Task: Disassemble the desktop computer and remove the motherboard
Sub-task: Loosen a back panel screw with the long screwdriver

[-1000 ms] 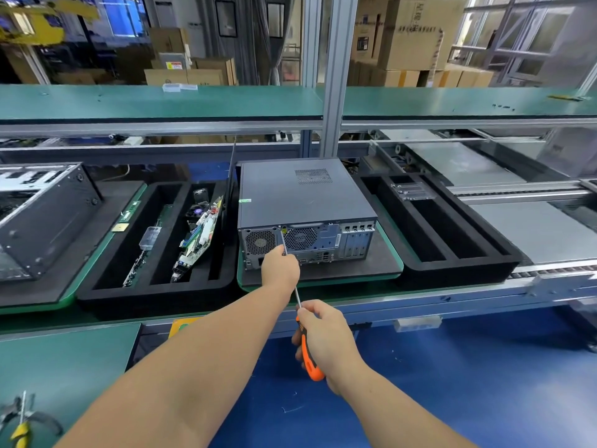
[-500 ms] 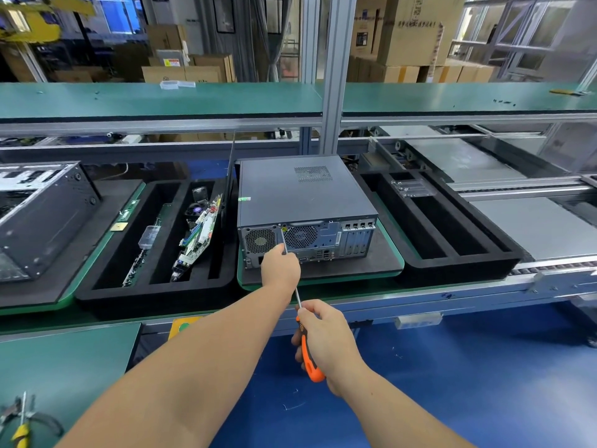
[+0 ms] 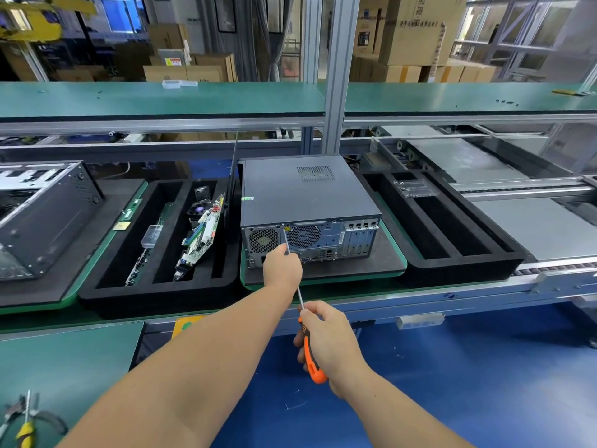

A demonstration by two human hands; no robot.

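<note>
Blue floor and a green-matted bench edge nearest, with yellow-handled pliers [image 3: 24, 430] lying at the bottom left corner. Right hand [image 3: 326, 342] is wrapped around the orange handle of a long screwdriver [image 3: 308, 354]; its shaft is steadied by the left hand [image 3: 281, 268], fingers pinched round it just short of the tip, which is set at the top edge of the rear panel between the two fan grilles. Desktop computer [image 3: 307, 202] is lying flat on a dark pad on a green pallet [image 3: 395, 268], cover on, rear panel toward the camera. Case judged heavy and rigid sheet steel, edges probably sharp; best gripped by the side walls, not the grilles. Motherboard not visible inside; likely fragile, to be held by its edges. Black foam trays are seen either side: left tray [image 3: 97, 294] holding removed circuit boards and a fan, right tray [image 3: 462, 268] nearly bare. Stripped chassis [image 3: 48, 218] at far left. Cardboard boxes [image 3: 416, 30] stacked behind the upper shelf.
</note>
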